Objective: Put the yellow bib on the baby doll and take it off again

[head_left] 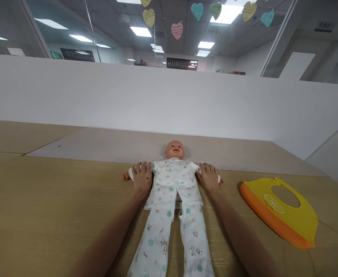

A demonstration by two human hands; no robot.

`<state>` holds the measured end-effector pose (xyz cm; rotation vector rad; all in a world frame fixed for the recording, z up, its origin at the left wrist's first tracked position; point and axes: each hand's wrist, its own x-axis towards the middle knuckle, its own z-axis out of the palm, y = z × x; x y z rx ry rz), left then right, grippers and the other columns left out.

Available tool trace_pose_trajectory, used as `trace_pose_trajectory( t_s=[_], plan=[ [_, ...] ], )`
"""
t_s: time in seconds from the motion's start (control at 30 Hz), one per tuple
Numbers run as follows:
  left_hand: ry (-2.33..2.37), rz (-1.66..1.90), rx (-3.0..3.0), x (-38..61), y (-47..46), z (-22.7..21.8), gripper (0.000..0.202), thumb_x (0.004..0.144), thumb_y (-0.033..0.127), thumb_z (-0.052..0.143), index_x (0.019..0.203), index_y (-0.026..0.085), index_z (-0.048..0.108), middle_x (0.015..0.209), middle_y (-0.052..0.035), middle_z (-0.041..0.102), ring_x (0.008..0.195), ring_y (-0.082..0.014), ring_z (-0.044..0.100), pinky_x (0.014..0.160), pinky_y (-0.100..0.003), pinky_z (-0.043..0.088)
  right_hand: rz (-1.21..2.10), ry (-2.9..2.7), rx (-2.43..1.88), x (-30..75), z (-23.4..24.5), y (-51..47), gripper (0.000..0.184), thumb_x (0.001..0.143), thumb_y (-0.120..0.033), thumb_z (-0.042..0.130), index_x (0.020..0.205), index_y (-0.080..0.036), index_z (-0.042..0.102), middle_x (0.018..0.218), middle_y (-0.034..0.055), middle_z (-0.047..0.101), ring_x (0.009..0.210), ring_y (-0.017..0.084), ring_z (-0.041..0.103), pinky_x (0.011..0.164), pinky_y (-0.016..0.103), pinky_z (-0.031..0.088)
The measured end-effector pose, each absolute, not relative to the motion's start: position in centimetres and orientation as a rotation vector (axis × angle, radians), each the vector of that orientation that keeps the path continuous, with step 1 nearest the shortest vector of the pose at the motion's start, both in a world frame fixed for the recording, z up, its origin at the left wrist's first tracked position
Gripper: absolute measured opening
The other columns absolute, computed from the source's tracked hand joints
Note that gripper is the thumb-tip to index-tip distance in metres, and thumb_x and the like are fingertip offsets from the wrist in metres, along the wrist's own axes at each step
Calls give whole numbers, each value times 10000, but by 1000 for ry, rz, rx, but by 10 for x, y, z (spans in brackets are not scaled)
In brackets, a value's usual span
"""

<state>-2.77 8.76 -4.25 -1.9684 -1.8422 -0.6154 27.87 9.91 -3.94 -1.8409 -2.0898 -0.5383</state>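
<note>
A baby doll (175, 149) lies on its back, head away from me, arms stretched out sideways. It wears a white printed pyjama top (171, 177) and matching white trousers (155, 234); the top's lower front parts slightly, and the feet are out of frame. Over the doll's arm on the left, my left hand (142, 177) curls its fingers around the sleeve. My right hand (208, 177) grips the other sleeved arm in the same way. Only the doll's small hands and the white cuffs stick out beyond my fingers.
A yellow silicone bib (292, 215) with an orange pocket rests to the right on the brown-covered table (56, 207). Behind the doll, a pale board strip (122, 144) meets a low white wall (145, 100). Heart-shaped notes (177, 30) hang on the glass above it.
</note>
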Motion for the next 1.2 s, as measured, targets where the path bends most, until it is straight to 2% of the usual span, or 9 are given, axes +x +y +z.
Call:
trace_pose_trajectory(
  t_s=[0.17, 0.4, 0.47, 0.57, 0.73, 0.83, 0.97, 1.07, 1.2],
  plan=[
    [-1801, -643, -2035, -24, 82, -46, 427, 916, 199, 356, 1306, 88, 493, 1345, -243, 500, 1281, -373, 381, 1057, -579, 248, -492, -2080, -1870, 269, -45, 94, 468, 905, -204, 407, 1368, -145, 447, 1400, 137, 454, 1252, 301, 373, 1014, 434, 293],
    [-1749, -648, -2085, -22, 77, -46, 415, 912, 193, 361, 1291, 88, 494, 1326, -240, 495, 1257, -372, 394, 1038, -546, 286, -560, -2030, -1870, 260, -50, 90, 477, 933, -194, 357, 1404, -128, 396, 1466, 169, 367, 1324, 334, 308, 1043, 487, 276],
    [-1763, -667, -2111, -21, 76, -43, 419, 908, 186, 361, 1293, 76, 486, 1267, -245, 520, 1199, -365, 432, 1000, -522, 328, -570, -2059, -1828, 255, -47, 86, 424, 947, -181, 327, 1348, -122, 453, 1446, 175, 387, 1295, 330, 337, 1021, 468, 299],
    [-1810, -625, -2101, -21, 74, -39, 411, 912, 188, 345, 1278, 63, 486, 1135, -226, 572, 1066, -346, 496, 914, -485, 382, -524, -2109, -1835, 251, -41, 81, 335, 943, -147, 325, 1180, -109, 558, 1308, 190, 502, 1149, 294, 461, 940, 416, 361],
    [-1812, -528, -2124, -22, 72, -38, 339, 920, 203, 341, 1171, 91, 539, 1097, -194, 612, 1004, -327, 530, 850, -439, 391, -306, -2218, -1889, 254, -33, 79, 270, 945, -161, 342, 1065, -143, 583, 1034, 125, 644, 944, 232, 586, 789, 320, 405],
    [-1849, -458, -2178, -22, 72, -37, 305, 926, 180, 321, 1104, 105, 556, 1043, -178, 647, 976, -306, 572, 819, -406, 393, -135, -2212, -1934, 258, -32, 80, 291, 938, -148, 342, 1091, -152, 589, 1044, 103, 667, 917, 209, 620, 733, 291, 395],
    [-1928, -401, -2205, -23, 72, -37, 299, 933, 166, 308, 1083, 113, 562, 1011, -161, 668, 943, -287, 606, 752, -368, 394, -158, -2140, -1941, 261, -34, 81, 283, 909, -173, 397, 1076, -150, 624, 1096, 114, 643, 1012, 217, 583, 823, 303, 380],
    [-1947, -403, -2171, -24, 74, -38, 294, 931, 184, 330, 1070, 122, 582, 1038, -153, 667, 977, -293, 594, 780, -377, 391, -224, -2041, -2003, 263, -37, 83, 277, 910, -254, 423, 1040, -159, 648, 1102, 117, 628, 1048, 236, 548, 872, 335, 361],
    [-1969, -436, -2121, -25, 77, -42, 292, 924, 229, 364, 1062, 141, 606, 1066, -144, 659, 1011, -304, 573, 812, -409, 384, -243, -1925, -2085, 266, -39, 86, 291, 900, -284, 425, 1030, -162, 656, 1103, 106, 623, 1042, 257, 544, 846, 350, 364]
  ],
)
